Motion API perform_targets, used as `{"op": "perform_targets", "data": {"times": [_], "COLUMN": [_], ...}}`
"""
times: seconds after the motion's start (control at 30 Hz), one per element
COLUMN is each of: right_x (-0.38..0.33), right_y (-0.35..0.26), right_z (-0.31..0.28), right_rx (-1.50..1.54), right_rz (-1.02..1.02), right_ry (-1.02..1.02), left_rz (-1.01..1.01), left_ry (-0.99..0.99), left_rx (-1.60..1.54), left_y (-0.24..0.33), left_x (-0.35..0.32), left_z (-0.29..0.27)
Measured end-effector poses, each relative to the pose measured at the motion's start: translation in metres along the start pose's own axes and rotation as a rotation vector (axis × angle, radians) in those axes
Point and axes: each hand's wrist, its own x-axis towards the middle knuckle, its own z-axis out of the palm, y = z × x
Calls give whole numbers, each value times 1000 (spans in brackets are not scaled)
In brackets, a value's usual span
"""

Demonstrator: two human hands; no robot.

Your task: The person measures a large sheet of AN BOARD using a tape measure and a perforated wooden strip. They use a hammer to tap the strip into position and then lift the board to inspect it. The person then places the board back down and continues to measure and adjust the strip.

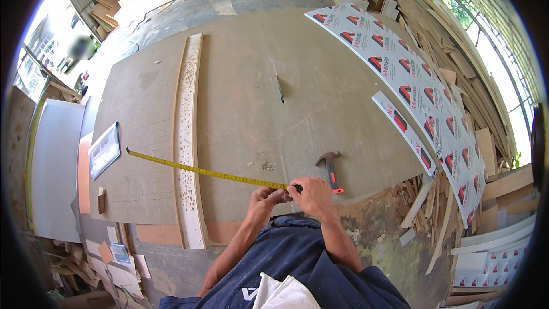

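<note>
both hands meet at the near edge of a large brown board [246,97] that serves as the work surface. the left hand [269,197] is curled, fingers pinched on the yellow tape [206,171] right where it leaves the case. the right hand [311,194] is closed around the case, which is almost wholly hidden under the fingers; only a dark bit shows between the two hands.

the tape is drawn out flat across the board, running from the hands toward the left edge, rising slightly away from the near edge. its tip [127,150] lies well short of the left edge, near a small framed pane [104,150] lying there. on its way the tape crosses a long white strip [189,137] full of small holes, which runs from the near edge toward the far edge.

a hammer [330,170] with an orange-tipped handle lies on the board just beside the right hand, toward the right edge, head pointing away from the person. a dark pencil-like stick [279,88] lies near the board's middle. printed white panels [412,86] overlap the right edge. a small wood block [101,199] sits off the near left corner.
</note>
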Motion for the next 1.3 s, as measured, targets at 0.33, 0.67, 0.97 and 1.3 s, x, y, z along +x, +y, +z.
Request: {"op": "perform_targets", "data": {"times": [0.33,0.67,0.97,1.3], "right_x": [2,0,-2,-4], "right_y": [-5,-3,-3,-5], "right_z": [-1,0,0,1], "right_rx": [-11,-29,-23,-31], "right_rz": [27,37,39,40], "right_ry": [-44,-58,-52,-28], "left_rz": [4,7,-5,-15], "left_ry": [6,3,-2,2], "left_rx": [0,-20,-27,-2], "left_y": [-4,-6,-8,-5], "left_x": [0,-1,0,-2], "left_z": [-5,-5,-7,-4]}}
